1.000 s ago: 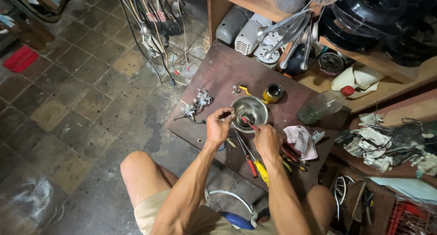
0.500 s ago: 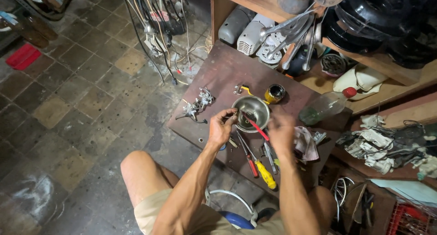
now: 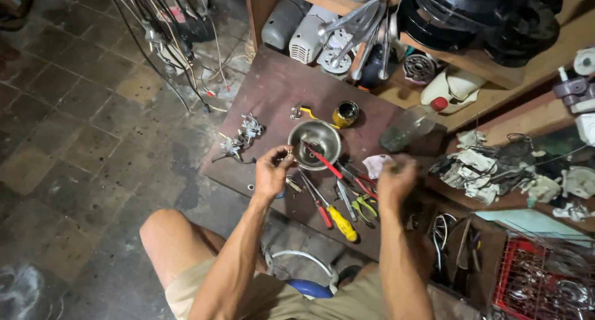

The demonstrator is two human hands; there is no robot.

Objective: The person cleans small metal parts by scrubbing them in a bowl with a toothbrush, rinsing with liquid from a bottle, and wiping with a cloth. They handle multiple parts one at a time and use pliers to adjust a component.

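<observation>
A small metal part point(image 3: 289, 153) is pinched between thumb and fingertips of the left hand point(image 3: 271, 171), which is raised just left of the round steel bowl point(image 3: 314, 140) on the dark brown wooden desk point(image 3: 279, 87). The part is held right at the bowl's left rim; whether it touches the rim cannot be told. The left hand is closed narrowly around it.

The right hand point(image 3: 395, 179) is seen blurred, to the right of the bowl and over a crumpled pale rag point(image 3: 375, 165). Its fingers are curled loosely, but whether anything is gripped cannot be told through the blur. It is kept apart from the bowl, with the tools lying between.

A red-handled tool point(image 3: 321, 161) is propped with one end inside the bowl and the handle slanting out over the near rim. Just below it, a yellow-handled screwdriver point(image 3: 341, 221), a red-handled screwdriver point(image 3: 322, 212) and green-handled pliers point(image 3: 364, 208) are spread on the desk between the two hands.

Behind the bowl, a small round tin with a yellow label point(image 3: 346, 113) is seen, and further right a clear plastic bottle with a red cap point(image 3: 414, 124) lies on its side. A cluster of small metal fittings point(image 3: 240, 139) is set near the desk's left edge, well apart from the left hand.
</observation>
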